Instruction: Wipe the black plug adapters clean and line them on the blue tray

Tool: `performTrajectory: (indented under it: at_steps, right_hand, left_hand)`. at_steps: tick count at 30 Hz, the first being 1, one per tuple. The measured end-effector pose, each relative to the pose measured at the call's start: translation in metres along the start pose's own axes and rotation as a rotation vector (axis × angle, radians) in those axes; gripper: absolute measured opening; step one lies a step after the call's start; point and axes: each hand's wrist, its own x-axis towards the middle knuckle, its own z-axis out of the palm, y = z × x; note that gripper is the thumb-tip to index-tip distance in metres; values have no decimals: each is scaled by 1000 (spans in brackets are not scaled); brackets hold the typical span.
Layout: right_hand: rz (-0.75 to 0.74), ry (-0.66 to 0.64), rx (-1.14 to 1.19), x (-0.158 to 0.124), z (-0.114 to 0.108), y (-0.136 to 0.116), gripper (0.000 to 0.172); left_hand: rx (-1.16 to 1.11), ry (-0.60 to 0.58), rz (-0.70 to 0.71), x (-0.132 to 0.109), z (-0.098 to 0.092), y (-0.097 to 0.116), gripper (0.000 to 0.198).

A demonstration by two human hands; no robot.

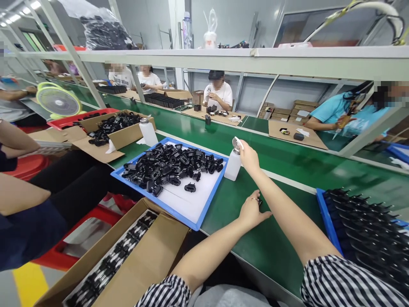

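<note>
Room to move lies on the green bench (275, 238), between a blue tray (204, 212) of black plugs (172, 164) and a second tray (323, 213) at right. There the left hand (252, 212) rests, fingers curled round a small black part (260, 200). The right hand (248, 157) bunches its fingers on top of the white bottle (232, 165), which stands just beside the blue tray's far corner.

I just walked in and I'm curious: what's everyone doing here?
The person at the green table has the right hand on top of a white bottle and the left hand pinching a small black part. A blue tray beside them holds a heap of black parts. Other people sit opposite.
</note>
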Motion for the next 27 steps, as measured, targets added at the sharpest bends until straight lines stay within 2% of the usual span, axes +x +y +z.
performTrajectory:
  at_steps: [8, 20, 23, 27]
  right_hand:
    - [-39, 19, 5, 1, 2, 4, 37]
    - [-85, 42, 34, -2, 3, 7, 39]
    - [-97, 48, 40, -3, 3, 7, 40]
    - [-97, 47, 67, -2, 2, 7, 40]
  left_hand:
    - [170, -15, -38, 2, -5, -12, 44]
    - [269, -52, -2, -2, -8, -11, 44]
    - [298, -86, 22, -7, -16, -10, 42]
    - [351, -111, 65, -27, -37, -10, 39]
